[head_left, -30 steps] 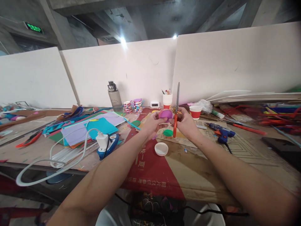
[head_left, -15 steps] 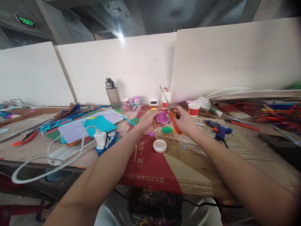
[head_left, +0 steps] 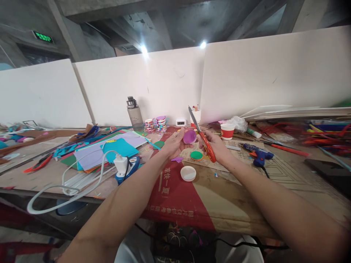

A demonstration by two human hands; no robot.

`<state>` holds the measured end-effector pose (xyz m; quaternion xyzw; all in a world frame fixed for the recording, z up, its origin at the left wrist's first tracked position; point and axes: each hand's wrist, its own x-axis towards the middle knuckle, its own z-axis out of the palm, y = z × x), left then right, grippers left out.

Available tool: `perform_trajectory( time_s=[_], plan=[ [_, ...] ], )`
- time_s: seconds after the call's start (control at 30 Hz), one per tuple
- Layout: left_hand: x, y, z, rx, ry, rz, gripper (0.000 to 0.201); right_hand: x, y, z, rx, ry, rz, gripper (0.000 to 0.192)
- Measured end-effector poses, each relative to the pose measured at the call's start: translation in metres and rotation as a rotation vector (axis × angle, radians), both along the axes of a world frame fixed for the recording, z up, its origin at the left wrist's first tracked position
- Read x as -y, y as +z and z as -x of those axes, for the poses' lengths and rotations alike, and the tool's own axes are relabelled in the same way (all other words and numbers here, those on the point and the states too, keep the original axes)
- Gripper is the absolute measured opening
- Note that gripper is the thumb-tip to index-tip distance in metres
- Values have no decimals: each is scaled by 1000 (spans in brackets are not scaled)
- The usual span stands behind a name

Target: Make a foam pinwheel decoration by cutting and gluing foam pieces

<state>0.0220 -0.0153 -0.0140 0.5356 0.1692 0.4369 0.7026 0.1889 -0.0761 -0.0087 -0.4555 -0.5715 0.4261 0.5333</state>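
My left hand (head_left: 174,145) grips a small round piece with a purple face (head_left: 189,137), tilted toward me. Close by on the right, my right hand (head_left: 216,147) holds scissors (head_left: 207,144) with orange-red handles, their dark blades pointing up and to the left. The blades look closed together. Below the hands lies a green disc with an orange rim (head_left: 196,155). Nearer to me sits a shallow white round cup bottom (head_left: 188,173). A purple paper scrap (head_left: 177,159) rests just under my left hand.
Coloured paper sheets (head_left: 120,149) and a white plug on a blue power strip (head_left: 124,168) are left. A grey bottle (head_left: 135,115), decorated cup pieces (head_left: 161,124) and a small clock (head_left: 181,122) stand behind. Rightward are a paper cup (head_left: 227,130) and a blue glue gun (head_left: 260,153).
The camera view has tilted up slightly and shifted left. The purple-faced piece has turned a little in my left hand, and the scissors have moved slightly away from it.
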Motion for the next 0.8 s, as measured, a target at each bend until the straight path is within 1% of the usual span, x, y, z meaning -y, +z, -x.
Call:
perform_trajectory(
  time_s=[0.1,0.17,0.23,0.33,0.47,0.53,0.6,0.67,0.73,0.8],
  plan=[
    [5,4,1,-2,-27,-90,34,4,5,0,21,-46,-8,47],
    [5,7,2,15,-27,-103,33,7,9,1,61,-87,-49,45],
    [3,8,3,37,1,-98,33,11,11,2,107,-97,-106,41],
    [-1,8,5,69,64,-84,34,15,10,3,164,-46,-169,34],
    [-5,8,8,116,109,-67,37,19,6,2,274,38,-262,41],
    [-5,9,8,141,131,-24,38,19,7,1,364,41,-336,43],
    [-6,11,8,169,178,30,38,18,8,-1,471,16,-381,36],
    [-7,14,8,199,237,61,37,18,9,-2,574,2,-364,28],
    [-8,16,9,230,285,65,35,19,10,-2,637,9,-306,28],
    [-9,17,12,249,317,54,33,21,11,-1,647,40,-261,27]
  ],
)
